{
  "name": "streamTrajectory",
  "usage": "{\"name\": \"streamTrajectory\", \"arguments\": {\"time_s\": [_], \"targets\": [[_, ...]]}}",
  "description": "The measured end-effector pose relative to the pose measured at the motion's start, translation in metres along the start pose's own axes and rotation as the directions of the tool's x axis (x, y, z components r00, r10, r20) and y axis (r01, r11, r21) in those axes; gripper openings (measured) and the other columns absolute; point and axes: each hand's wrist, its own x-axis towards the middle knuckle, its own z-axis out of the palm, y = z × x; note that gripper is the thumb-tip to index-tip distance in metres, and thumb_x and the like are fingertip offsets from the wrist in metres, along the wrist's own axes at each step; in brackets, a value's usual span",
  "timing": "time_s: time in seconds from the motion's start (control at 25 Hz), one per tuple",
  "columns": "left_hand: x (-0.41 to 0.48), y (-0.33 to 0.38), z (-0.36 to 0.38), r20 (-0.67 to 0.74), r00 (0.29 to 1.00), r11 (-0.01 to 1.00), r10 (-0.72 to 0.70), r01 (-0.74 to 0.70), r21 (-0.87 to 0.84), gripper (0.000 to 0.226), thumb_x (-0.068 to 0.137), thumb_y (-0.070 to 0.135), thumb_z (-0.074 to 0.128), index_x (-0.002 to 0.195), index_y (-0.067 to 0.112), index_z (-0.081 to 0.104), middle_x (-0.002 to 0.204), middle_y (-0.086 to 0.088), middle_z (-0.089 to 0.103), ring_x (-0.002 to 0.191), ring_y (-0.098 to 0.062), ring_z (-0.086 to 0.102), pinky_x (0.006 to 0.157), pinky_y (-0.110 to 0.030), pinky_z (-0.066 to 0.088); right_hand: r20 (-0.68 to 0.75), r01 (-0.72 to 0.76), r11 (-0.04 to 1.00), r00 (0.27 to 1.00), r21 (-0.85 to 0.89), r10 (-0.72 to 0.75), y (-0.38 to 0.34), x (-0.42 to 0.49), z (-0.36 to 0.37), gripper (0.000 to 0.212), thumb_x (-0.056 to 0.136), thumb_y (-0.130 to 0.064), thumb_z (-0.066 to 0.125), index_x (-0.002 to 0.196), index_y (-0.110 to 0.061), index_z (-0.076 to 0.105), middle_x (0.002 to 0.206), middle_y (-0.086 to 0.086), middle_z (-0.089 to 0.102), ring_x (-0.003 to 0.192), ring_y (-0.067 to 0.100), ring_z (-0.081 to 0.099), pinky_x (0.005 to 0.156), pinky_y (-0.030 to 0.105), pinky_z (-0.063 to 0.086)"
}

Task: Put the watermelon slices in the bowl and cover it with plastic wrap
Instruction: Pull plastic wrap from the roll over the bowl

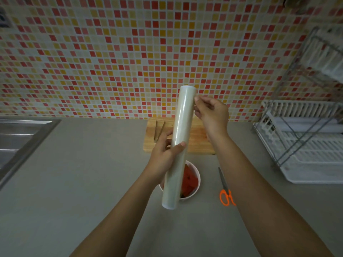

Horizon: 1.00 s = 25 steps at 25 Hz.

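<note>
A long roll of plastic wrap (179,145) is held nearly upright above the counter. My left hand (164,156) grips its middle, thumb across the front. My right hand (211,114) pinches at the roll's upper right edge with fingertips. Below and behind the roll stands a white bowl (196,175) holding red watermelon slices (189,180); the roll hides the bowl's left part.
A wooden cutting board (196,141) with wooden tongs (158,130) lies behind the bowl. Orange-handled scissors (224,190) lie to the bowl's right. A white dish rack (304,141) stands at the right, a steel sink (20,138) at the left. A tiled wall rises behind.
</note>
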Motion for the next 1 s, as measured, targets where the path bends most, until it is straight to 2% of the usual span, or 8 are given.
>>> {"name": "streamTrajectory", "arguments": {"time_s": [0.12,0.24,0.36,0.44,0.56,0.64,0.88,1.0], "targets": [[-0.002,-0.003,-0.001,0.022,1.000,1.000,-0.004,0.004,-0.010,0.046,0.087,0.021,0.064,0.129,0.032,0.048,0.113,-0.004,0.062,0.102,-0.020,0.061,0.094,-0.045,0.051,0.062,-0.012,1.000,0.998,0.006,0.011,-0.002,-0.001,0.000,0.019,0.080,-0.034,0.069,0.098,-0.028,0.066,0.098,-0.006,0.067,0.089,0.008,0.067,0.065,0.020,0.055],[-0.004,-0.004,0.000,0.055,0.998,0.999,-0.009,0.011,-0.044,0.046,0.088,0.021,0.062,0.130,0.032,0.049,0.115,-0.006,0.062,0.104,-0.022,0.060,0.094,-0.044,0.050,0.075,0.024,1.000,0.997,-0.014,-0.023,-0.005,0.000,-0.002,0.022,0.080,-0.027,0.070,0.102,-0.025,0.068,0.095,-0.011,0.065,0.088,0.004,0.066,0.065,0.019,0.054],[-0.003,-0.001,0.002,0.073,0.997,0.994,-0.031,0.038,-0.099,0.034,0.082,0.032,0.057,0.116,0.035,0.057,0.110,-0.005,0.064,0.098,-0.022,0.062,0.090,-0.044,0.050,0.089,0.027,0.999,0.996,-0.024,-0.024,-0.007,-0.002,-0.002,0.025,0.081,-0.023,0.070,0.106,-0.021,0.067,0.090,-0.012,0.065,0.075,-0.002,0.065,0.064,0.019,0.053],[-0.002,0.001,0.002,0.061,0.998,0.993,-0.034,0.041,-0.113,0.026,0.087,0.040,0.054,0.109,0.030,0.062,0.099,-0.003,0.066,0.089,-0.019,0.063,0.087,-0.044,0.051,0.131,0.027,0.997,0.991,-0.066,-0.018,-0.005,-0.007,-0.001,0.028,0.081,-0.022,0.069,0.109,-0.021,0.065,0.093,-0.011,0.064,0.079,0.000,0.065,0.065,0.019,0.053],[0.003,0.001,0.001,0.051,0.999,0.991,0.004,0.003,-0.132,0.027,0.094,0.039,0.050,0.114,0.026,0.062,0.089,0.008,0.068,0.084,-0.010,0.064,0.083,-0.038,0.053,0.161,0.063,0.991,0.986,-0.114,-0.044,0.002,-0.018,-0.002,0.027,0.080,-0.023,0.070,0.107,-0.025,0.066,0.098,-0.008,0.066,0.088,0.005,0.066,0.075,0.028,0.057],[0.006,0.001,0.000,0.055,0.998,0.991,0.030,-0.022,-0.130,0.027,0.095,0.037,0.050,0.117,0.028,0.062,0.091,0.014,0.068,0.087,-0.008,0.065,0.084,-0.036,0.053,0.167,0.078,0.988,0.984,-0.132,-0.055,0.004,-0.022,-0.003,0.023,0.080,-0.025,0.070,0.102,-0.028,0.066,0.098,-0.008,0.067,0.092,0.010,0.066,0.081,0.036,0.057],[-0.002,-0.004,0.003,0.083,0.995,0.997,0.054,-0.048,-0.067,0.016,0.092,0.041,0.054,0.101,0.050,0.063,0.109,0.004,0.066,0.101,-0.016,0.063,0.088,-0.037,0.054,0.009,0.103,0.987,0.995,-0.124,-0.103,-0.005,-0.018,-0.004,0.022,0.077,-0.037,0.072,0.095,-0.024,0.069,0.087,-0.013,0.069,0.080,0.004,0.067,0.074,0.038,0.059],[-0.004,-0.004,0.006,0.071,0.995,0.997,0.073,-0.070,-0.034,0.020,0.088,0.046,0.054,0.107,0.050,0.060,0.110,0.006,0.065,0.100,-0.012,0.063,0.087,-0.035,0.054,-0.044,0.149,0.977,0.987,-0.151,-0.157,-0.008,-0.016,-0.001,0.018,0.077,-0.036,0.072,0.091,-0.024,0.071,0.084,-0.014,0.070,0.076,0.004,0.068,0.071,0.038,0.059]]}}
